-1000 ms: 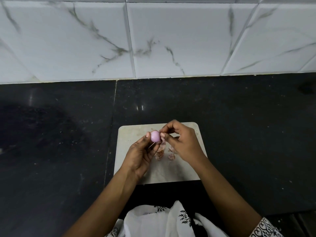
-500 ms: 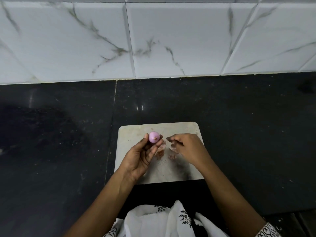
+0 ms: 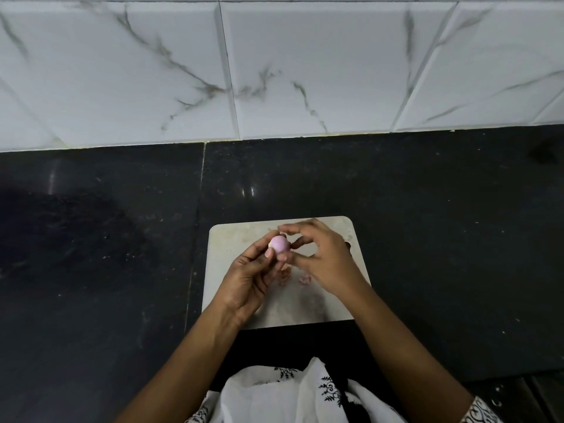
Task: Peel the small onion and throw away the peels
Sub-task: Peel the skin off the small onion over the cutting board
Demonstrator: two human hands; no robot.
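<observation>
Dark surface [image 3: 122, 239], pale board [image 3: 232, 239] lying on it at centre.

Left hand [image 3: 253, 279]: raised over the board, thumb and fingertips pinched on the onion [image 3: 279, 243]. The onion is clear of the board, held between the two hands.

Onion: smooth, pale pink-purple over nearly all the visible face. Small tan patch at its left end, which may be leftover skin or the root end; too small to tell.

Peels [image 3: 285, 274]: a few brownish scraps on the board, under and between the hands, partly hidden.

Right hand [image 3: 326, 264]: just beside the onion, index finger arched over its top, thumb close to its right side. Blurred, so I cannot tell whether it grips a bit of skin or only hovers.

Progress (judgement): peeling is nearly done, with at most an end scrap left. Disposal has not started: the peels are all on the board and no bin is in view.
</observation>
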